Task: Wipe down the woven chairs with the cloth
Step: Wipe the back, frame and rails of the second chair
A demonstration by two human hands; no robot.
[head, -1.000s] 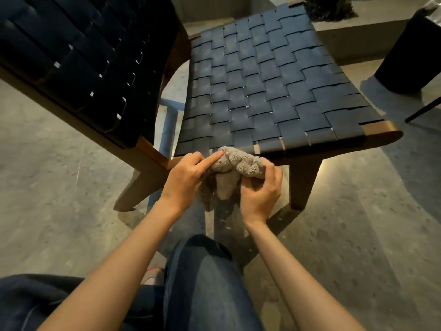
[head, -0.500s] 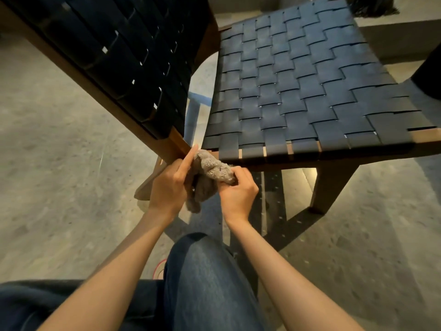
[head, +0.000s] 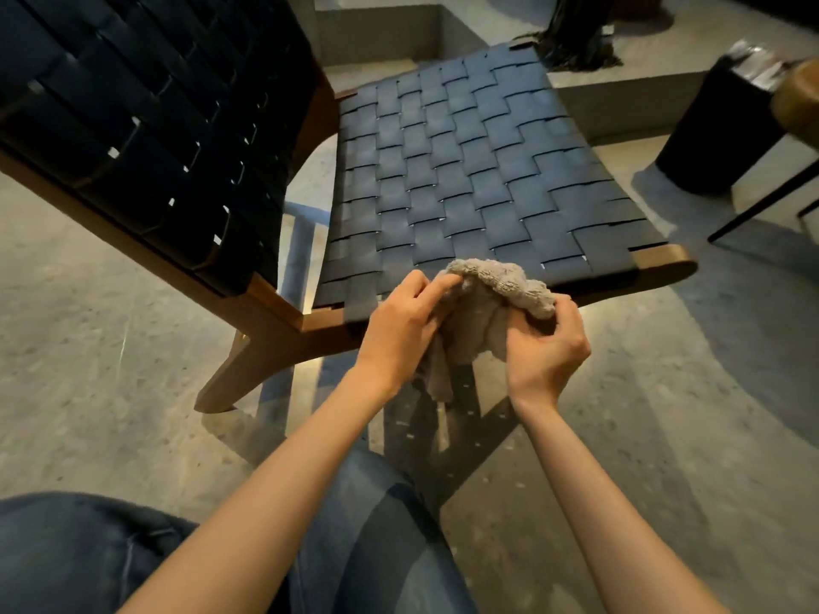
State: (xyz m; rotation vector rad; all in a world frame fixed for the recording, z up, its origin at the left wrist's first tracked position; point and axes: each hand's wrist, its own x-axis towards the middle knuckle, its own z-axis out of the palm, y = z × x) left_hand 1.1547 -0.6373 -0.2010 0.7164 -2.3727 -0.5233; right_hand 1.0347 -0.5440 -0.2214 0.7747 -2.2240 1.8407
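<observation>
Apparently, cloth (head: 489, 299) partly inside left hand (head: 399, 332), right hand (head: 549, 354).

Head-worn wide-angle view looks forward and down, close over the woven chair (head: 465, 170).

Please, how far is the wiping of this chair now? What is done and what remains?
Done: nothing I can confirm; the seat shows no wipe marks. In hand: the left hand and right hand both grip the bunched cloth at the seat's front edge. Left, as far as one can judge: the seat weave, the backrest and the wooden frame.
</observation>
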